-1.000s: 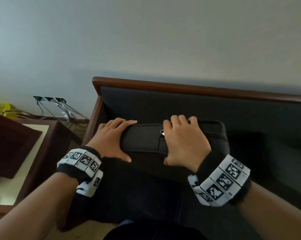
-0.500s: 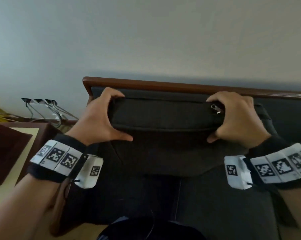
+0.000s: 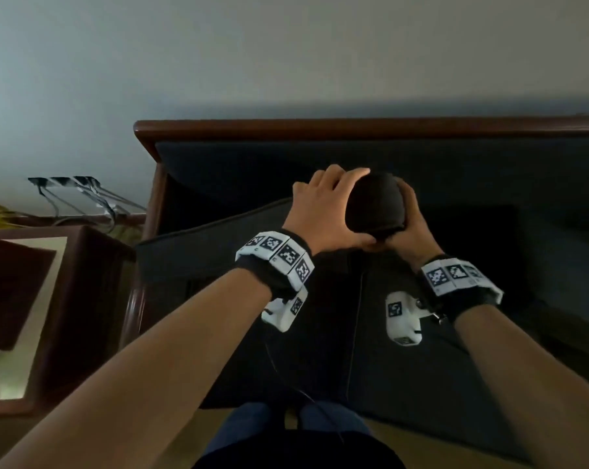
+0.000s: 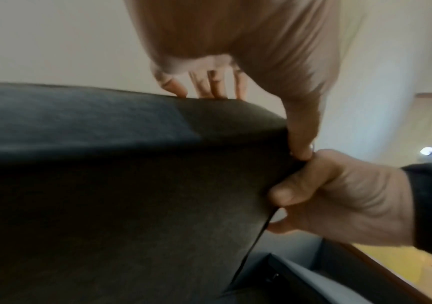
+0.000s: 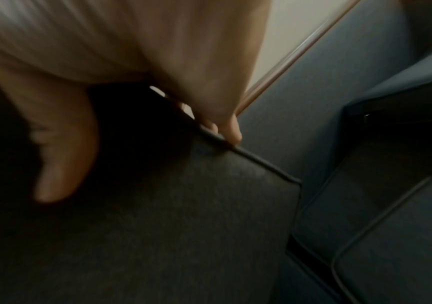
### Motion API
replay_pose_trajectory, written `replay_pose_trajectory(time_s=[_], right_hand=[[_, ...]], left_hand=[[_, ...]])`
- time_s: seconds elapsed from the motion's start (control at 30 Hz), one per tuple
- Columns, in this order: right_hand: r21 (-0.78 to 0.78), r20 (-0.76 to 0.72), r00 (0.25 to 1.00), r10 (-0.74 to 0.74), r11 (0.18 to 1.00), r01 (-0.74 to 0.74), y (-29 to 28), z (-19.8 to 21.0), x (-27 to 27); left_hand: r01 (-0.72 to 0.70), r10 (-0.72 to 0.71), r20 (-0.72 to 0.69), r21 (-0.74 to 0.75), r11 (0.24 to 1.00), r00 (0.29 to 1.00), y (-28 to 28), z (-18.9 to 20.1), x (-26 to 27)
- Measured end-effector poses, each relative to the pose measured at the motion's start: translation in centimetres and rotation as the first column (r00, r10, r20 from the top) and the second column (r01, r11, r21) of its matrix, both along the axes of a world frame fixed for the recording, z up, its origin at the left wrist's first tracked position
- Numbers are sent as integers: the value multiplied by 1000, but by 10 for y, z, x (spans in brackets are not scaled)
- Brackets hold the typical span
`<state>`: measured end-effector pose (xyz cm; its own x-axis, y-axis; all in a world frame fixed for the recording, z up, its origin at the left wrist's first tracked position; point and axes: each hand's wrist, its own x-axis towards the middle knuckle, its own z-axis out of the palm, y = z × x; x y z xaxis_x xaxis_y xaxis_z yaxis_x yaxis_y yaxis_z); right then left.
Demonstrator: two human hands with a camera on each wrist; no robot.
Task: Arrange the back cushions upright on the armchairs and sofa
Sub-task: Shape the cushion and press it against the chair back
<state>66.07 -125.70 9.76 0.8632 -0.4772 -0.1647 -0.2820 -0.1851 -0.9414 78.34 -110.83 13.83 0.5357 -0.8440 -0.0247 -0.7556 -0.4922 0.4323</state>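
A dark grey back cushion [image 3: 252, 252] stands tilted on the sofa seat, with one corner [image 3: 376, 204] raised between my hands. My left hand [image 3: 333, 208] grips that corner from the left, fingers [image 4: 209, 88] over the top edge. My right hand [image 3: 409, 225] grips the same corner from the right, its fingers [image 5: 225, 127] curled over the piped seam of the cushion [image 5: 183, 226]. In the left wrist view the right hand [image 4: 339, 195] pinches the cushion [image 4: 106, 195] just below my left thumb. The sofa's wooden back rail [image 3: 354, 128] runs just behind.
The sofa's padded back [image 3: 489, 174] and seat cushions [image 3: 421, 384] stretch to the right. A wooden armrest [image 3: 154, 204] is at the left. Beyond it stands a side table [image 3: 83, 299] with a dark box [image 3: 12, 292]. Cables [image 3: 79, 194] hang at the wall.
The cushion was lifted from the seat towards the sofa back. My hands, earlier spread along its top edge, have come together on one corner, and the cushion now sits turned and tilted.
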Motion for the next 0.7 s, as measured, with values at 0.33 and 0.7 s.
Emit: replay_pose_trajectory(time_s=[0.33, 0.7], right_hand=[[-444, -655, 740, 156, 713, -543, 0, -32, 11], [-753, -625, 776, -76, 320, -575, -30, -57, 27]], left_hand=[[-202, 116, 232, 389, 899, 966, 143, -94, 58], [-262, 235, 118, 342, 902, 965, 150, -95, 78]])
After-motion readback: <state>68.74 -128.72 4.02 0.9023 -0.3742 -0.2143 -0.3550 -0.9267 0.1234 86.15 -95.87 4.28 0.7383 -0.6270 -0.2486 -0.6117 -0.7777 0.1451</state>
